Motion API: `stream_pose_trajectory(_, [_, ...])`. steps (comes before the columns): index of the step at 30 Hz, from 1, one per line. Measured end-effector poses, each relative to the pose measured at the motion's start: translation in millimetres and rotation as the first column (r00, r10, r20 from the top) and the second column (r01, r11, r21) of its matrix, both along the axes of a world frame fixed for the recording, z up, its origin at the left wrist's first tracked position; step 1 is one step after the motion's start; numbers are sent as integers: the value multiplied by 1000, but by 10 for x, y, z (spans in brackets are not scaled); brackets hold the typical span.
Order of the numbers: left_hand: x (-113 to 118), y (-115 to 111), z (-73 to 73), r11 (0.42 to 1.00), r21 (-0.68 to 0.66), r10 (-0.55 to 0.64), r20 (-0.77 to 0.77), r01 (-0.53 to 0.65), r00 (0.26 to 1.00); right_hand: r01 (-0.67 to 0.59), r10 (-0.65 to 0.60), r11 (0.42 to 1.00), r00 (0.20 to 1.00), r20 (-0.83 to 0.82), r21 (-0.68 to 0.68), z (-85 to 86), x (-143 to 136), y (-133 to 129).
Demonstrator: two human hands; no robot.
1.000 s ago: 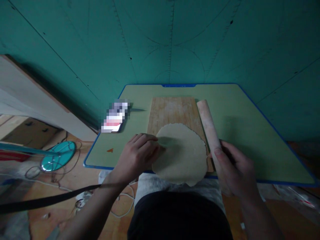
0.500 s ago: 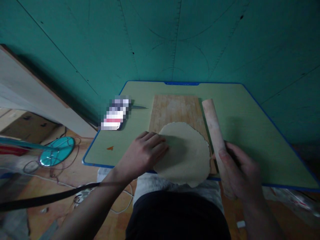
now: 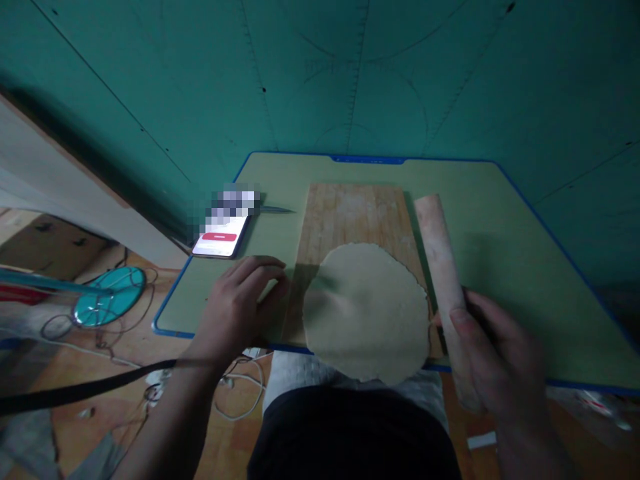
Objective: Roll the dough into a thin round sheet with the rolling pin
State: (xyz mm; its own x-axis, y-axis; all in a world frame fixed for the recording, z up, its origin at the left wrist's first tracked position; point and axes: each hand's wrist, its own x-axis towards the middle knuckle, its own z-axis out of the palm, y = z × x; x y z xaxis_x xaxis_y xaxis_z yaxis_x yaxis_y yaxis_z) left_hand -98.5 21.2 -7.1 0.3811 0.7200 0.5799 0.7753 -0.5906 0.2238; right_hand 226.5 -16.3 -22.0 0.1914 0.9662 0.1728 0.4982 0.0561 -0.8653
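Observation:
A thin, round sheet of dough (image 3: 367, 317) lies on the wooden board (image 3: 355, 207), its near edge hanging past the board and table edge. Over the table just left of the board is my left hand (image 3: 243, 300), apart from the dough, fingers loosely bent with a gap at the thumb and nothing visible in them. My right hand (image 3: 497, 347) grips the lower part of a wooden rolling pin (image 3: 440, 253), which slants along the board's right side. The fingertips under the pin are mostly hidden.
A lit phone (image 3: 220, 233) rests on the left of the green, blue-edged table (image 3: 530, 280), with a thin pointed blade (image 3: 277, 209) beside it. A green wall (image 3: 400, 80) rises behind. Cables and a round teal base (image 3: 110, 297) are on the floor at left.
My left hand has moved left, off the dough's edge, and now covers the spot where a small orange scrap lay. My right hand still grips the rolling pin; the view has shifted slightly.

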Motion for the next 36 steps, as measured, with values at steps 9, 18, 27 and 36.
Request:
stream_pose_trajectory(9, [283,-167,45,990,-91,-92,128,104,987,57,-57,998,996,64,-1,-19,54,-59])
stream_pose_trajectory(18, [347,-238,67,946,-216,-264,-71,244,962,84,-80,994,994,70,-64,10,50,-122])
stream_pose_trajectory(27, [319,-297,5,938,-250,-247,-1,238,969,199,-203,959,979,2,-200,130,-98,-220])
stream_pose_trajectory(36, [399,-241,38,950,-228,-236,-69,215,969,110,-111,984,994,-2,-142,114,-56,-159])
